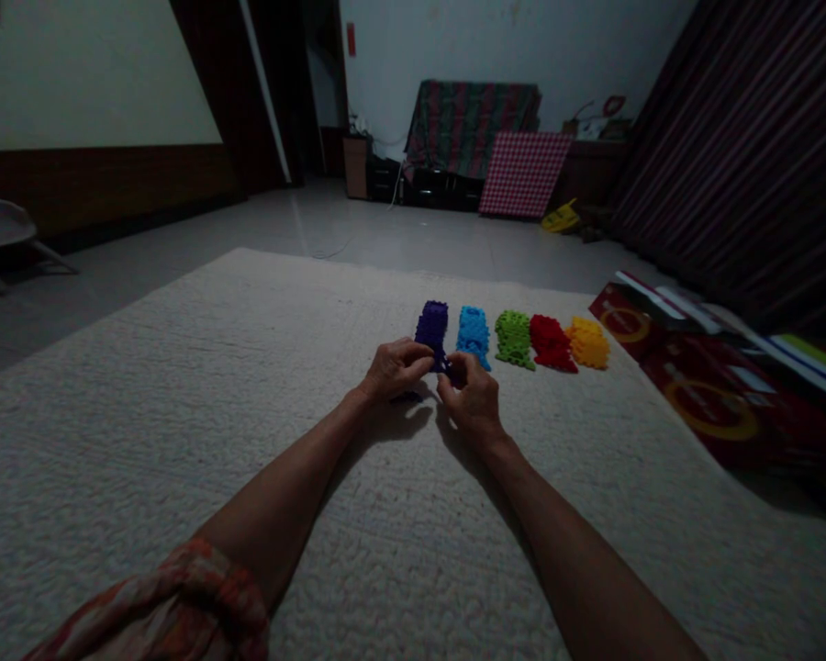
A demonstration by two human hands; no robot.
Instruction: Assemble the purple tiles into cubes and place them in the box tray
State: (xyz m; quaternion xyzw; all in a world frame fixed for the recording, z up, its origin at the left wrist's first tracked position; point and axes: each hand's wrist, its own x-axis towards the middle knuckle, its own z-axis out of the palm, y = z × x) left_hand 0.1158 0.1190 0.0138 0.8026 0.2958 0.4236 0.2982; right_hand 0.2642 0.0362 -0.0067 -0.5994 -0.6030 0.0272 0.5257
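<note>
My left hand (397, 369) and my right hand (474, 397) meet just in front of a dark purple stack of small, notched plastic pieces (433, 321). Between the fingertips of both hands is a small purple plastic piece (441, 364), partly covered by the fingers. Both hands are closed in a pinch on it. Another dark purple bit (407, 397) lies on the mat under my left hand. Right of the purple stack is a blue group of pieces (474, 335), close beyond my right fingers. Farther right lie green pieces (515, 339), red pieces (552, 342) and yellow pieces (588, 342).
A pale textured mat (248, 441) lies under everything. Dark red boxes (702, 395) line its right side, near a dark striped curtain (743, 138). At the back are a cloth-covered object (478, 124) and a checked panel (525, 173). A pale chair (0, 225) stands at left.
</note>
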